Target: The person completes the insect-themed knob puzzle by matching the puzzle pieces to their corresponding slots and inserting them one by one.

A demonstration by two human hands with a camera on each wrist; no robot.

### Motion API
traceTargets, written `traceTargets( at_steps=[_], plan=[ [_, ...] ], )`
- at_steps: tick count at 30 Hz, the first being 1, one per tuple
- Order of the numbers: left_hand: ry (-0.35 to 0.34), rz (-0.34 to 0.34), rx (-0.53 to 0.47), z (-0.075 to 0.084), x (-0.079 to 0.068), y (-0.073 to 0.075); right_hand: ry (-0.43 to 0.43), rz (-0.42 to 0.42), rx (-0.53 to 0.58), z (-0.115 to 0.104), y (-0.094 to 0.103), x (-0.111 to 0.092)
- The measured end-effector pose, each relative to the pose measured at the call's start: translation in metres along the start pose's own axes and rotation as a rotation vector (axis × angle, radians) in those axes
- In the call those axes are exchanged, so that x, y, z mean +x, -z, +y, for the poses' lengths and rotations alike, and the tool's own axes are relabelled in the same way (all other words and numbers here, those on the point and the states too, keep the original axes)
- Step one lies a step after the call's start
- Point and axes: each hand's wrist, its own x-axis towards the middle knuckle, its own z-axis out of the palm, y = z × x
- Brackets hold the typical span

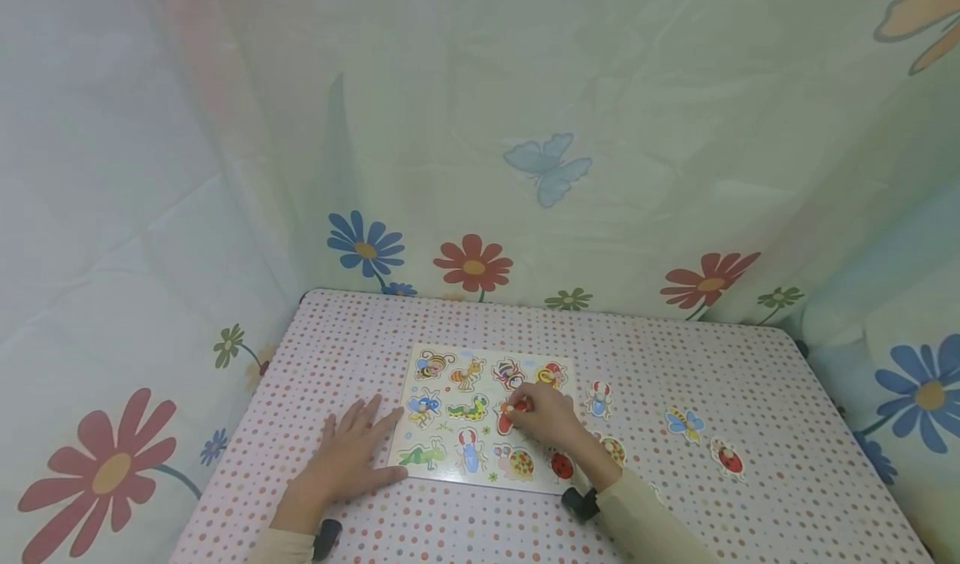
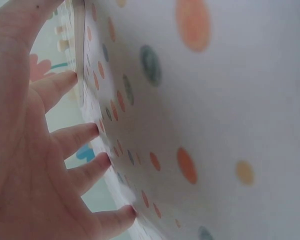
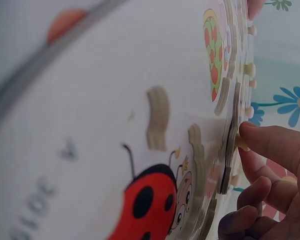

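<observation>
In the head view, a red insect piece (image 1: 504, 424), partly covered by fingers, is held by the right hand (image 1: 546, 418) over the right half of the puzzle board (image 1: 452, 466), while the left hand (image 1: 348, 456) is rested beyond the board's left edge. In the left wrist view, that hand is seen spread wide beside the board, with nothing gripped. In the right wrist view, the piece's pale, rounded knob (image 3: 243, 144) is pinched between thumb and forefinger at the board's surface; whether the piece is fully seated cannot be told.
</observation>
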Motion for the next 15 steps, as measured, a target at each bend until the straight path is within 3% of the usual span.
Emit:
traceTargets(
  at_steps=[15],
  plan=[
    [-0.001, 0.006, 0.012, -0.0044, 0.0008, -0.0053, 0.014, -0.004, -0.066, -0.0029, -0.0010, -0.0018]
  ],
)
